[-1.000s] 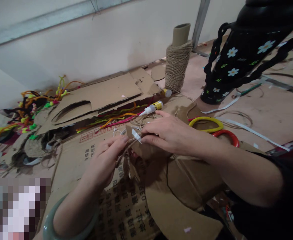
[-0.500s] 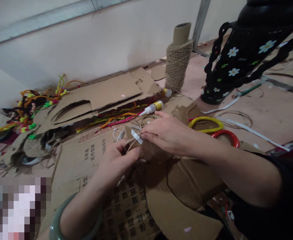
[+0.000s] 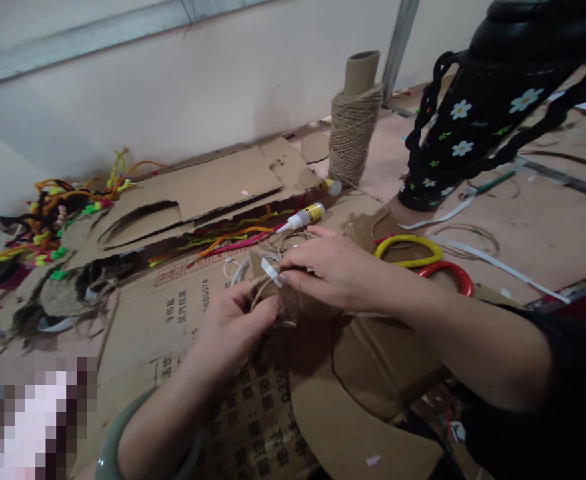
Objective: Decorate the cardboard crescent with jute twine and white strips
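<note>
Coloured pipe cleaners (image 3: 55, 210) heap up at the far left. Over a printed cardboard sheet (image 3: 137, 313), the left hand (image 3: 235, 323) pinches twine (image 3: 259, 293) between thumb and fingers. A white strip (image 3: 271, 271) slants between it and the right hand (image 3: 325, 268), whose thumb meets its end; whether pinched, I cannot tell. Rightward come a twine spool (image 3: 355, 137), scissors (image 3: 447, 267) and a flowered flask (image 3: 460, 133).

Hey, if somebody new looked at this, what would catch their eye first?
Probably the big black bottle with white daisies, at the upper right of the view. Next might come the tangle of bright pipe cleaners at the far left. Then, in the middle, the left hand holds brown twine, with the right hand close by at a small white strip.
</note>
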`<state>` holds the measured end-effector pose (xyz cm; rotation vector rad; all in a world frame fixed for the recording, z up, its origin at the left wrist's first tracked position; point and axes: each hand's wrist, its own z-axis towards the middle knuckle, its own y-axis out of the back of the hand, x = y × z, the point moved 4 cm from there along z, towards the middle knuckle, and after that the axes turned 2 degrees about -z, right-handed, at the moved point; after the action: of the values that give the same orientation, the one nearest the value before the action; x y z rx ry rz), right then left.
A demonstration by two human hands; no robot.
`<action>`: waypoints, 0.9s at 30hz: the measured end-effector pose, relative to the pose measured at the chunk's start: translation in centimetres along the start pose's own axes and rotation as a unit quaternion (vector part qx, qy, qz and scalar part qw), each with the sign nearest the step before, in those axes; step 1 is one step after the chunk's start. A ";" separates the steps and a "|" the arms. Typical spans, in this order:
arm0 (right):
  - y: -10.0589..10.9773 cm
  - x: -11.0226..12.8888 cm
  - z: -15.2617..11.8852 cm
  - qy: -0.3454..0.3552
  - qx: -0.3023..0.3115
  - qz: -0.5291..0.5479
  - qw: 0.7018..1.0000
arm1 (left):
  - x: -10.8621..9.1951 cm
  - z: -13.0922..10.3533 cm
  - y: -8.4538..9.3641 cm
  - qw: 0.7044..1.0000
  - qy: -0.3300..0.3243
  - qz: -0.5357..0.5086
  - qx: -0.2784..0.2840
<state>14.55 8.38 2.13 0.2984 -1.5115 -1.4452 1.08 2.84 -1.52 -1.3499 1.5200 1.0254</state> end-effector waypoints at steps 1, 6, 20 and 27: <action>0.0 0.0 0.0 -0.003 0.001 -0.001 1.000 | 0.0 0.0 0.0 1.000 -0.001 -0.002 0.000; 0.1 -0.1 0.0 -0.009 0.000 -0.008 1.000 | -0.3 -0.1 0.0 1.000 -0.003 -0.015 -0.006; -0.1 0.7 -0.8 0.101 -0.155 -0.036 0.982 | -0.8 -0.1 0.3 0.998 -0.049 0.006 -0.036; -0.1 0.5 -0.6 0.074 -0.136 -0.036 0.987 | -0.7 -0.3 0.4 0.997 -0.059 0.031 -0.042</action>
<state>14.73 7.55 2.13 0.2895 -1.1783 -1.6293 0.76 2.83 -0.71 -1.2824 1.4529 1.2001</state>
